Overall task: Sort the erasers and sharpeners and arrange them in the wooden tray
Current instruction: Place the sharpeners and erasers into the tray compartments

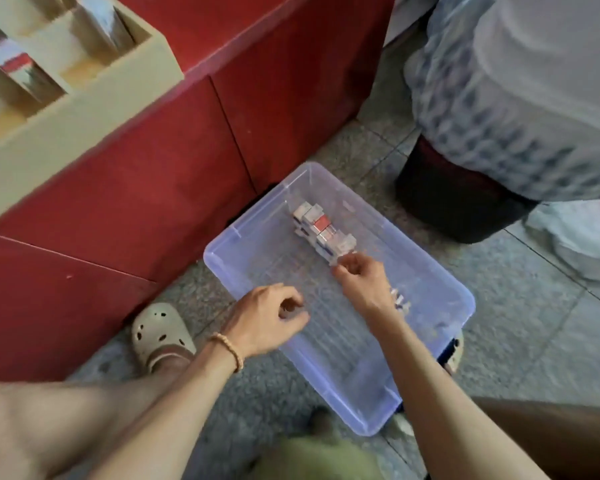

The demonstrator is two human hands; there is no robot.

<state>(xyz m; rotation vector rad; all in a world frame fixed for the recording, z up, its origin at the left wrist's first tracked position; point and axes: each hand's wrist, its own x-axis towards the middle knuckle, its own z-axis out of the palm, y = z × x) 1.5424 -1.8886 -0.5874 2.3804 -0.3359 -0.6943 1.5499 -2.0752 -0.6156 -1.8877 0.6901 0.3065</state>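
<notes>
Speckled floor tiles (520,306) carry a clear plastic bin (440,289); my right hand (361,277) pinches boxed erasers (321,230) inside, my left hand (271,315) hovers loosely curled, holding nothing.

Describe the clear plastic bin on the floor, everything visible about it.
The bin is a shallow rectangular tub of clear, bluish plastic with a rolled rim. It sits lidless and skewed on the speckled floor beside the red counter. A row of small boxes lies at its far end, a few small pieces near the right wall. Both hands are over it; the right hand reaches the boxes.
</notes>
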